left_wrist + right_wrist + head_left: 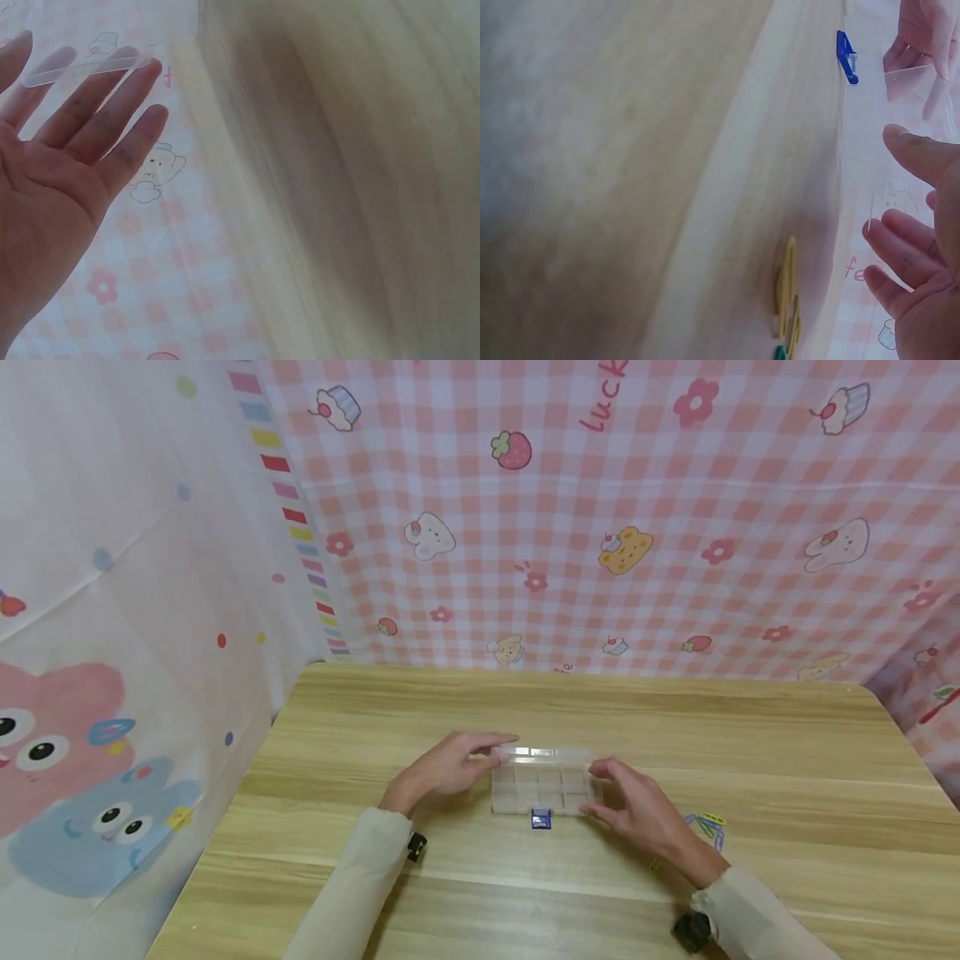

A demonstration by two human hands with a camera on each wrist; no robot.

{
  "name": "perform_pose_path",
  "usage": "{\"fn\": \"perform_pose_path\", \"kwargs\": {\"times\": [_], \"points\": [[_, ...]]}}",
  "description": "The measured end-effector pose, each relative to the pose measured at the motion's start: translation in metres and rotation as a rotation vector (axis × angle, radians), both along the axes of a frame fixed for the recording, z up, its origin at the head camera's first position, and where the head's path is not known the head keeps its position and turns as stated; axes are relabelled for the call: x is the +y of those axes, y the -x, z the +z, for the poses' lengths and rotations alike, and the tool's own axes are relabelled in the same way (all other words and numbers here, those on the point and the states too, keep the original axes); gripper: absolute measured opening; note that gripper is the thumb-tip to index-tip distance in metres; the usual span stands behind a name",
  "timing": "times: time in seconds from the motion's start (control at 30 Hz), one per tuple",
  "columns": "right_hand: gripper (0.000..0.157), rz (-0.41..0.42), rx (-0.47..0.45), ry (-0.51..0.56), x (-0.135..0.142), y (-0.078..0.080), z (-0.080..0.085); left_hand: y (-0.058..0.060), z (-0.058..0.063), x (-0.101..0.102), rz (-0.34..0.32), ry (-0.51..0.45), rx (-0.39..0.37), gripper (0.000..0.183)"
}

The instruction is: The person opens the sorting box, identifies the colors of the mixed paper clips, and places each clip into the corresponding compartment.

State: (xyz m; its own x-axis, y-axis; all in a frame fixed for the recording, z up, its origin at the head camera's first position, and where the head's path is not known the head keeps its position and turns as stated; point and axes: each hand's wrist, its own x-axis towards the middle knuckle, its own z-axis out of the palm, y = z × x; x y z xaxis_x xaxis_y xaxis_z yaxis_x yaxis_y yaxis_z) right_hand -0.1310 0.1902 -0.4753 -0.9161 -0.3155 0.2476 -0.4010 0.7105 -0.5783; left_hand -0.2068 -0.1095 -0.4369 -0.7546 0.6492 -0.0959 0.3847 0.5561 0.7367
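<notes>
A clear plastic compartment box [538, 793] with a blue latch [541, 819] on its front side sits on the table. Its transparent lid [555, 756] appears raised along the back. At the lid's left corner my left hand [448, 770] holds the edge, thumb in front and fingers behind; in the left wrist view, fingertips [142, 71] show through the plastic. My right hand [637, 806] spreads thumb and fingers about the box's right side. Fairly straight fingers [904, 247] lie near the clear edge in the right wrist view; firm contact is unclear.
Several coloured paper clips [708, 827] lie on the wooden table [480, 893], right of my right hand and partly hidden by that arm. A pink checked cloth [570, 527] hangs behind the table, and a white printed cloth [150, 610] hangs at the left.
</notes>
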Motion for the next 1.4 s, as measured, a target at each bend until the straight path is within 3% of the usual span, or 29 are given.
{"fn": "perform_pose_path", "kwargs": {"times": [0.2, 0.47, 0.63, 1.07, 1.4], "points": [[0.059, 0.052, 0.070, -0.003, 0.002, 0.001, -0.002, 0.002, -0.002, 0.000, 0.018, -0.054, 0.049, 0.042], [0.056, 0.095, 0.083, 0.002, 0.002, 0.002, -0.002, 0.006, -0.004, 0.000, 0.062, -0.130, 0.105, 0.039], [0.055, 0.100, 0.096, -0.008, 0.002, 0.002, -0.002, 0.009, -0.005, 0.001, 0.133, -0.174, 0.104, 0.037], [0.058, 0.109, 0.110, -0.006, -0.001, 0.002, -0.003, 0.023, -0.011, 0.009, 0.376, -0.358, -0.011, 0.042], [0.057, 0.086, 0.042, -0.017, 0.000, 0.001, -0.001, 0.036, -0.016, 0.015, 0.546, -0.364, -0.133, 0.048]]}}
